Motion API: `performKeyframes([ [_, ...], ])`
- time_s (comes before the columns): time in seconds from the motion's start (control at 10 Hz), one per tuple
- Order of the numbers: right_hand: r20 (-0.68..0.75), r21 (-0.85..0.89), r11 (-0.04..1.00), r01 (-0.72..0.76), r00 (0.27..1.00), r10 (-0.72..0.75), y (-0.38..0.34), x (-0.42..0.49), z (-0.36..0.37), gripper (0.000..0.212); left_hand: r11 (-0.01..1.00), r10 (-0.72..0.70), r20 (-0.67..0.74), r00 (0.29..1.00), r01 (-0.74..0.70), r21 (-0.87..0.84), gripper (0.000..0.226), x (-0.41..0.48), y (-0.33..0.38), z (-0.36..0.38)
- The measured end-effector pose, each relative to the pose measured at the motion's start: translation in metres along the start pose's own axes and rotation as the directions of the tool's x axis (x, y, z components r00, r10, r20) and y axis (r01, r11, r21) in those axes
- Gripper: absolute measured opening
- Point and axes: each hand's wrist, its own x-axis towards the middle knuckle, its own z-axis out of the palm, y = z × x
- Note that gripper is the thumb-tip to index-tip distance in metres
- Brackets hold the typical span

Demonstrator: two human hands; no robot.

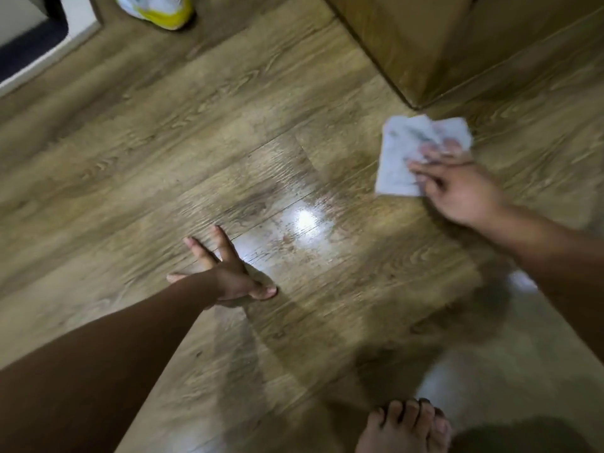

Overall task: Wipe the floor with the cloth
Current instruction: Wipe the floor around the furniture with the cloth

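A: Where is the cloth [399,148] lying?
B: On the floor [130,142], near the cabinet [408,44] corner. Your right grip [464,191] is pressing it, fingers flat. Your left grip [228,273] is bracing, splayed, holding nothing.

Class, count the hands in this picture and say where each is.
2. The left hand rests spread on the floor at centre-left; the right hand presses the cloth at the right.

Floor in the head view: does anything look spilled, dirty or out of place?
Yes. Reddish-brown specks dot the floor around the bright glare, between the left hand and the cloth under the right hand. They look like unwiped grime. A shoe also sits at the top edge.
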Motion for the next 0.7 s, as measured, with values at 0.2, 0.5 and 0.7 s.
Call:
performKeyframes([
  [0.2, 0.039, 0.012, 0.985, -0.174, 0.984, 0.173, -0.058, 0.013, 0.029, 0.053, 0.998, -0.004, 0.120, 0.993, -0.005, 0.070, 0.161, 0.001, -0.013, -0.005],
  [0.5, 0.301, 0.267, 0.919, 0.291, 0.880, -0.367, -0.232, 0.079, 0.061, 0.044, 0.957, -0.018, 0.214, 0.977, -0.045, 0.287, 0.140, 0.010, -0.006, -0.001],
  [0.7, 0.134, 0.061, 0.987, -0.146, 0.982, 0.137, -0.036, 0.133, 0.003, 0.052, 0.986, -0.032, 0.149, 0.988, 0.007, 0.169, 0.165, 0.005, -0.010, -0.002],
])
